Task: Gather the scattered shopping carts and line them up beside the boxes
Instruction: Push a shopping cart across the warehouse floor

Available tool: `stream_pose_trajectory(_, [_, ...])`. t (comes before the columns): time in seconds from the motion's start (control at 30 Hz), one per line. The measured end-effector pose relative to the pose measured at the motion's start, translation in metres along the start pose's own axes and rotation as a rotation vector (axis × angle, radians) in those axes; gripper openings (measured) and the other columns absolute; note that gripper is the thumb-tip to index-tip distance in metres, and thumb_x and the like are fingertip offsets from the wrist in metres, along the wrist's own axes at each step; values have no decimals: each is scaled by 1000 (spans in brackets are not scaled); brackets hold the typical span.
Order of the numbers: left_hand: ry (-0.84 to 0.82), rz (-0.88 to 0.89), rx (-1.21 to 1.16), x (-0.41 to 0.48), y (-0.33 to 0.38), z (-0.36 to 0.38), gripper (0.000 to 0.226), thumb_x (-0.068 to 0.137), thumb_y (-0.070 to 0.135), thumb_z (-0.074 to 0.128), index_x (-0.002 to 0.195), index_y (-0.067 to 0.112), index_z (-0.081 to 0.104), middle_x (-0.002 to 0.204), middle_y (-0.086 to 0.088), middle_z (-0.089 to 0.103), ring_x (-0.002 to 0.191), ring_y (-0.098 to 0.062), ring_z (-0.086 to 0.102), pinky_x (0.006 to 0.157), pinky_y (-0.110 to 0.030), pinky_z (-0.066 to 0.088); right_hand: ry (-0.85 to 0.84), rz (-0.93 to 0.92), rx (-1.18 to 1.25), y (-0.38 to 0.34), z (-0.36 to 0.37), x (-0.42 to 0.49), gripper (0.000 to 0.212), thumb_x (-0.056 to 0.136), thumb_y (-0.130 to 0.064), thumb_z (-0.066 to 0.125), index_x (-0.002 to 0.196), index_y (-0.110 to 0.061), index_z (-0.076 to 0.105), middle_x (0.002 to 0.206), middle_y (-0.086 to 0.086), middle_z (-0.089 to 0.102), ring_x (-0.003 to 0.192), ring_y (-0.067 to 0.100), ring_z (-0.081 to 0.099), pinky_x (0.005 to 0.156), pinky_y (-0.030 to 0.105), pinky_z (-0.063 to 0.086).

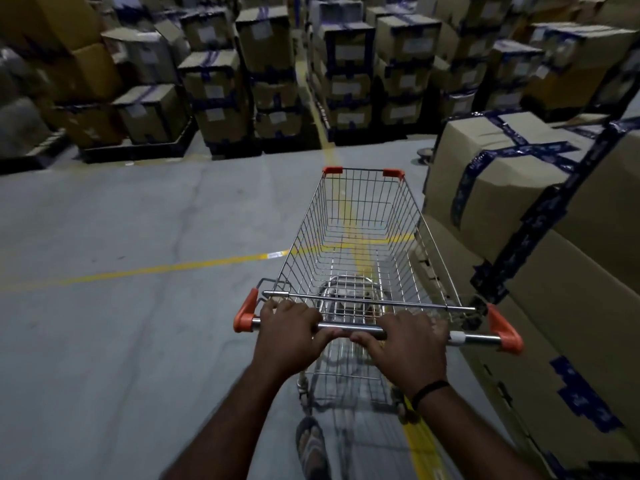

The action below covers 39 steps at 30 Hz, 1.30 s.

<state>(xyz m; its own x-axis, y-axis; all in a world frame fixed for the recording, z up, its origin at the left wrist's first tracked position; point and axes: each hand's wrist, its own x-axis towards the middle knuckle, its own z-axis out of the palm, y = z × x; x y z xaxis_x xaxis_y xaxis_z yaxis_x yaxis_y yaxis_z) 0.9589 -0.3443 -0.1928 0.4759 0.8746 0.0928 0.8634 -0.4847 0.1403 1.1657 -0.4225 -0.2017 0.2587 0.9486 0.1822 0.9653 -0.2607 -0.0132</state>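
- Shopping cart (363,244): wire basket, empty, standing on the grey floor (121,209) in the lower middle of the view, over a crossing of yellow floor lines (156,270).
- Long axis runs straight away from the person. The handle bar (349,328) is at the near end and the nose, with its two orange corner caps (332,170), points at the far stacks (263,64).
- Left hand (289,332): fingers curled over the top of the bar, packed together, thumb tucked under and pointing inward.
- Right hand (407,344): same wrap-over grip, fingers close together, thumb under the bar. The two thumbs nearly meet at mid-bar. A black wristband (429,389) is on this wrist.
- Taped boxes (519,209): a tall brown stack with dark blue tape, just beside the cart's right flank and running parallel to it (I cannot tell whether basket and cardboard touch).
- Ahead of the nose is a stretch of floor, then the far stacks on dark pallets (138,152) block the way across. A narrow aisle (311,98) with a yellow line splits them, roughly in line with the cart.
- A small round object (425,154) lies on the floor by the far corner of the taped boxes, too blurred to name.
- A sandalled foot (311,448) shows under the handle, behind the rear wheels.
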Motion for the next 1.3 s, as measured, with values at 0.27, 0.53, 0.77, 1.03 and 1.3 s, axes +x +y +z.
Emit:
stream_pose_trajectory(0.27, [-40, -51, -21, 125, -45, 4, 62, 87, 85, 26, 85, 32, 58, 95, 14, 63, 103, -15, 53, 103, -46, 26, -88, -21, 43, -10, 17, 137, 77, 72, -92, 16, 82, -32, 63, 87, -11, 64, 98, 16, 58, 85, 39, 27])
stream_pose_trajectory(0.53, [-78, -86, -45, 235, -87, 11, 73, 83, 87, 19, 98, 30, 61, 110, 11, 63, 115, -19, 50, 102, -50, 26, -97, -72, 91, -25, 34, 260, 75, 70, -94, 13, 73, -30, 52, 84, -8, 61, 93, 17, 57, 78, 38, 26])
stream_pose_trajectory(0.77, [-79, -70, -25, 325, -126, 13, 75, 81, 86, 14, 102, 31, 61, 115, 12, 63, 118, -18, 49, 99, -46, 25, -94, -104, 114, -37, 56, 356, 69, 74, -94, 20, 73, -31, 48, 83, -7, 63, 92, 21, 59, 80, 40, 32])
stream_pose_trajectory(1.03, [-84, -76, -51, 454, -170, 12, 73, 80, 85, 14, 98, 31, 60, 110, 12, 61, 114, -18, 49, 100, -46, 28, -90, -113, 93, -53, 80, 493, 87, 65, -94, 6, 89, -31, 61, 97, -5, 68, 104, 24, 59, 91, 44, 32])
stream_pose_trajectory(1.3, [-66, -98, -42, 587, -208, 16, 80, 74, 89, 6, 95, 32, 58, 106, 14, 60, 112, -16, 50, 95, -44, 28, -83, -103, 71, -60, 103, 634, 68, 76, -93, 30, 82, -31, 57, 90, -4, 68, 99, 24, 60, 80, 42, 26])
